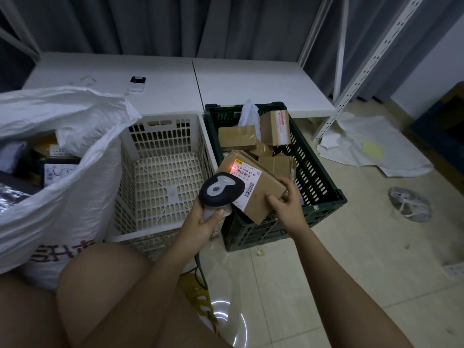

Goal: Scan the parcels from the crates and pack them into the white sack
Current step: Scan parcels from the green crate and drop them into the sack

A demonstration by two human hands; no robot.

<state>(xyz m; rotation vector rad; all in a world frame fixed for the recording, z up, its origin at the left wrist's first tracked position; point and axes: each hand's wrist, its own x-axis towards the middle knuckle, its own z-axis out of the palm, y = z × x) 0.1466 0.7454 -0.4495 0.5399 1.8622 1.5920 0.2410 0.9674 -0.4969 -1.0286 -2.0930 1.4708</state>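
The white sack (62, 187) fills the left side, its mouth gaping, with parcels and a dark box visible inside near the upper rim. A low white desk (226, 81) runs along the curtain behind everything, and a small white-and-black device (136, 84) lies near its left half. Against the desk's front edge stand two crates, side by side and touching: the white crate (160, 136) next to the sack, its perforated floor showing, and the dark green crate (316, 177) to its right. The green crate holds several cardboard parcels (237, 136) piled toward its far end, with a white plastic bag (248, 114) upright at the far wall.

Over the green crate's near left corner, the right hand (286, 204) holds a cardboard parcel (261, 194) tilted, fingers curled over its right edge and thumb on top, the label (247, 179) facing up. A red light spot falls on the label's far left corner. The left hand (200, 224) grips the handle of a barcode scanner (221, 189), fingers wrapped round it, its head just beside the label.
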